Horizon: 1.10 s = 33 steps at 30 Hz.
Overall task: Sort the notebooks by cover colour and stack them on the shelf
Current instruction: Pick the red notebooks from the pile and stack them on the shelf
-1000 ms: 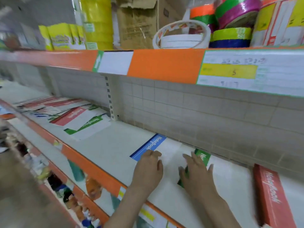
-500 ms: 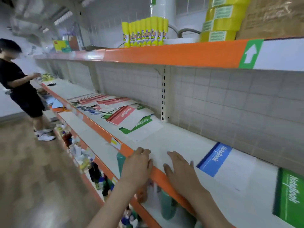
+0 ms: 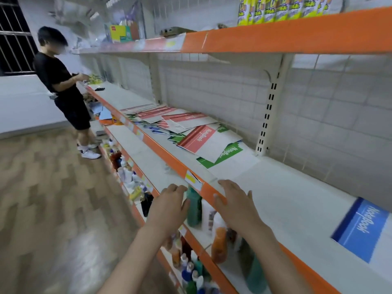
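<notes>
left hand (image 3: 169,205) fingers loose, empty | right hand (image 3: 235,203) flat on shelf (image 3: 275,187) | glossy notebooks (image 3: 191,132) heaped

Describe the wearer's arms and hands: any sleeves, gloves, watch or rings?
Both forearms are bare up to the frame edge, no sleeves showing. The left hand and right hand are ungloved; no watch, bands, rings or markings visible. Fingers bare, nails short.

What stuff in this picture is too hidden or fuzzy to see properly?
- Blue notebook: head view, right edge cuts it off.
- Mixed notebook pile: head view, covers overlap, so the count is hidden.
- Bottles on lower shelf: head view, blurred, partly behind left hand and right hand.
</notes>
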Tool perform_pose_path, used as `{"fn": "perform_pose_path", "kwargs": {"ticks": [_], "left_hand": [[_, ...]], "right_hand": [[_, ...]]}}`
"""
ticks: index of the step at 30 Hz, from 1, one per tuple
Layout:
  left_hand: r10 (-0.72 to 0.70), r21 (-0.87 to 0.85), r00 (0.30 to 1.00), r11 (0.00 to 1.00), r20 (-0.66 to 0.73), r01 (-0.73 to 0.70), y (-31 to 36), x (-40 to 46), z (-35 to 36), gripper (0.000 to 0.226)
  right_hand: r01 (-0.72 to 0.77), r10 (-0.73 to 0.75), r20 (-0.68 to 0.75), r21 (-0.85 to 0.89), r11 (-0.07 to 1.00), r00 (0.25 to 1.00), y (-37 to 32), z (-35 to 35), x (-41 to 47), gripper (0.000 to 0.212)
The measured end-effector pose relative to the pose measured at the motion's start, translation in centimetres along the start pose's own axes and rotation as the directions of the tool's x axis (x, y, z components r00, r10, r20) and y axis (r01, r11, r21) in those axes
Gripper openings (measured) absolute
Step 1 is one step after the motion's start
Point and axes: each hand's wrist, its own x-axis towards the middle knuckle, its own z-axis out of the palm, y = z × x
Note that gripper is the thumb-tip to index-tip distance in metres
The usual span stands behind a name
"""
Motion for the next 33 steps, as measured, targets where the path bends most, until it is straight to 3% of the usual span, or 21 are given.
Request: {"fn": "perform_pose_path", "kwargs": {"ticks": [7, 17, 26, 33], "left_hand": [[-0.017, -0.012, 0.999, 1.000, -0.046, 0.017, -4.8, 6.9, -0.1, 0.040], [0.111, -0.060, 0.990, 0.991, -0.088, -0.116, -6.7, 19.3, 0.5, 0.038], [0.226, -0.081, 0.955, 0.966, -0.193, -0.245, -5.5, 25.2, 1.6, 0.030], [0.293, -0.069, 0.945, 0.950, -0.148, -0.306, -5.2, 28.0, 2.1, 0.033]], "right_hand": [[0.007, -0.005, -0.068, 0.038, 0.999, 0.998, -2.0, 1.7, 7.6, 0.041], [-0.093, 0.085, -0.180, -0.038, 0.995, 0.980, -3.9, 2.4, 17.9, 0.042], [-0.222, 0.212, -0.171, -0.037, 0.974, 0.962, -2.7, 2.0, 20.1, 0.046], [-0.307, 0.296, -0.198, -0.028, 0.951, 0.935, -2.3, 2.3, 21.0, 0.045]]}}
